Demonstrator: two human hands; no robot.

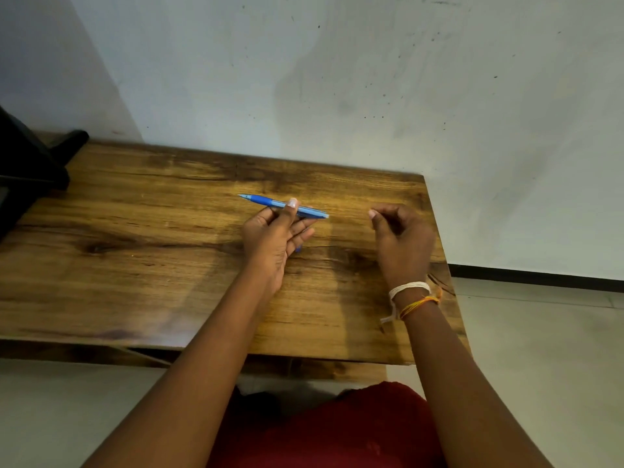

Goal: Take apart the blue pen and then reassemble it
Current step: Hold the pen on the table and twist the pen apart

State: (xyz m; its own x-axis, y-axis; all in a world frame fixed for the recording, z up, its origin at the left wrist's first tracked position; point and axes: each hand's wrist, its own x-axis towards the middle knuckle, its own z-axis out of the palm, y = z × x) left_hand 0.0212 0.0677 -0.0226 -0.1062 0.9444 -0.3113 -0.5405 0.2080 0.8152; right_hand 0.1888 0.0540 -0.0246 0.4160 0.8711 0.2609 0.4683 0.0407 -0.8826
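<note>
We hold the blue pen [283, 206] above the wooden table [135, 238], our left hand [275, 231] pinching mid-barrel, thumb on top. Our right hand [401, 236], at the pen's three o'clock, curls loosely, holding nothing we can see. We judge we should steady the barrel, then grip one end and twist gently. The pen looks assembled, darker grip and tip toward nine o'clock.

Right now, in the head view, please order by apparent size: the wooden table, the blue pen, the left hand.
1. wooden table, by far the largest.
2. left hand, which holds the pen.
3. blue pen: similar in length to the hand, but much thinner.
</note>
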